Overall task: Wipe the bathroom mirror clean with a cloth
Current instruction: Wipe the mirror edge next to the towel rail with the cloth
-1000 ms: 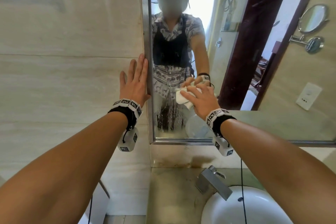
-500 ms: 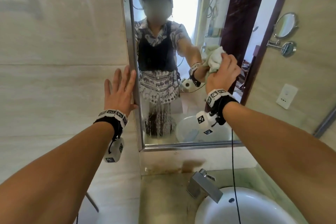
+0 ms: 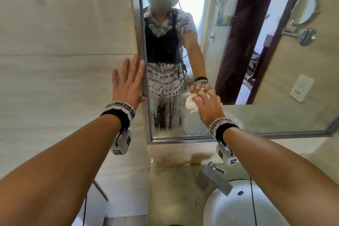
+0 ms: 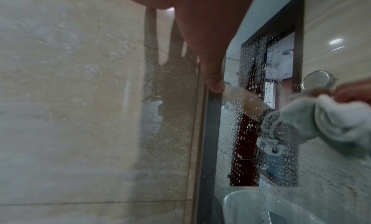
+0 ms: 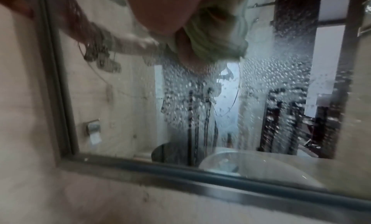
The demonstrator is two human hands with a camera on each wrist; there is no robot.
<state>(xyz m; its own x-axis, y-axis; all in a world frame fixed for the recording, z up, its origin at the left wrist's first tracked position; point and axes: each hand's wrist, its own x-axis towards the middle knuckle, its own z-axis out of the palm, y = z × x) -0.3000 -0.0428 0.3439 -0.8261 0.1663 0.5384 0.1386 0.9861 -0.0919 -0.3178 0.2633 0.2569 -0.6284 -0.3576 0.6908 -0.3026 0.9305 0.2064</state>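
Note:
The framed bathroom mirror (image 3: 256, 71) hangs on the tiled wall, its lower left glass (image 5: 261, 87) speckled with water drops and streaks. My right hand (image 3: 207, 108) grips a bunched white cloth (image 3: 190, 103) and holds it against the glass low on the left part of the mirror. The cloth (image 4: 331, 121) shows at the right edge of the left wrist view, and the cloth (image 5: 212, 36) fills the top of the right wrist view. My left hand (image 3: 128, 82) lies flat with straight fingers on the wall tile, its thumb side on the mirror's metal frame (image 3: 142, 46).
A white basin (image 3: 238, 205) with a grey metal tap (image 3: 212, 180) sits below the mirror on a stained counter (image 3: 170, 189). The beige tiled wall (image 3: 64, 42) fills the left. The glass reflects a dark door frame, a round shaving mirror and a wall socket.
My right hand has swept the cloth from the upper middle of the glass down and left to the lower left part. My left hand stays flat at the frame.

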